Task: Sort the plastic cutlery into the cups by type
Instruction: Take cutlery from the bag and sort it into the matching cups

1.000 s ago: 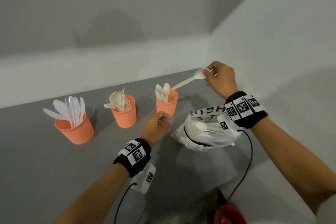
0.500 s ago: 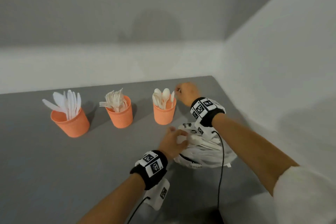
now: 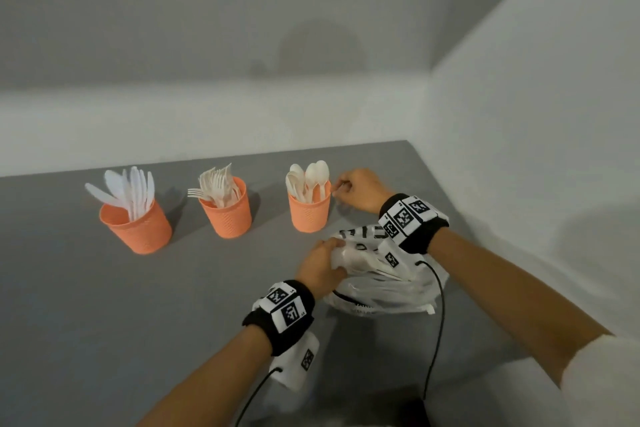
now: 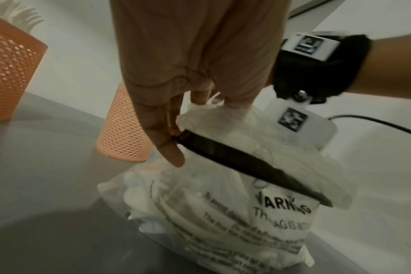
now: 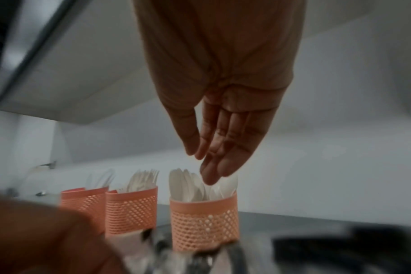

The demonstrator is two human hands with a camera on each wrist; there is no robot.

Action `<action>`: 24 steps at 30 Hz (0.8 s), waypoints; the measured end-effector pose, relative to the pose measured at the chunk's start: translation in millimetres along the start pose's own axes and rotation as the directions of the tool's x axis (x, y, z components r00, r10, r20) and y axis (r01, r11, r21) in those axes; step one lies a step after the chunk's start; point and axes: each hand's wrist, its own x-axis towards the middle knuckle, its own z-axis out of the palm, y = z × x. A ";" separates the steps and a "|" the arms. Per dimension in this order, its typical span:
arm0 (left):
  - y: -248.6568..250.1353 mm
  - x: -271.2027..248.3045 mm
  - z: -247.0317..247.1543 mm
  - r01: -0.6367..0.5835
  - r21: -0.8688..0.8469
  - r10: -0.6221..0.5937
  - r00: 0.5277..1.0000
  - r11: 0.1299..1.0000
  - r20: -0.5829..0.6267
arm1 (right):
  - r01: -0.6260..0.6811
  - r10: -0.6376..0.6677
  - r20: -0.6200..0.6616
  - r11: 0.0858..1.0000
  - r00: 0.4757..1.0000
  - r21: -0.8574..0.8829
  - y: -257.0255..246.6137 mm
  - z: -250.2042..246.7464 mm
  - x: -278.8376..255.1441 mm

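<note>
On my grey tabletop point(image 3: 104, 305), my left hand point(image 3: 320, 269) pinches the crinkled white plastic bag point(image 3: 388, 291) of cutlery; its wrist view shows the black rim. Right hand point(image 5: 219, 129) hangs slack-fingered, empty, by the orange mesh spoon cup point(image 3: 309, 211).
</note>
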 end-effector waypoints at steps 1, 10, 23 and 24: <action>0.4 0.2 -0.9 -0.003 -0.007 0.003 1.000 1.000 0.003 | 0.007 -0.008 0.030 0.999 1.000 0.038 1.5 -1.8 -13.2; 5.2 -7.0 -7.0 -0.054 -0.069 0.053 0.998 0.996 -0.027 | -0.005 0.121 0.332 0.944 0.936 -0.330 46.7 6.1 -97.2; 4.7 -19.6 -14.0 -0.171 0.025 0.173 0.977 0.985 -0.126 | -0.006 0.128 0.291 0.922 0.948 -0.386 70.4 55.7 -96.6; 2.3 -19.4 -15.9 -0.165 0.018 0.166 0.977 0.986 -0.136 | -0.006 0.115 0.289 0.936 0.951 -0.352 69.7 54.5 -94.8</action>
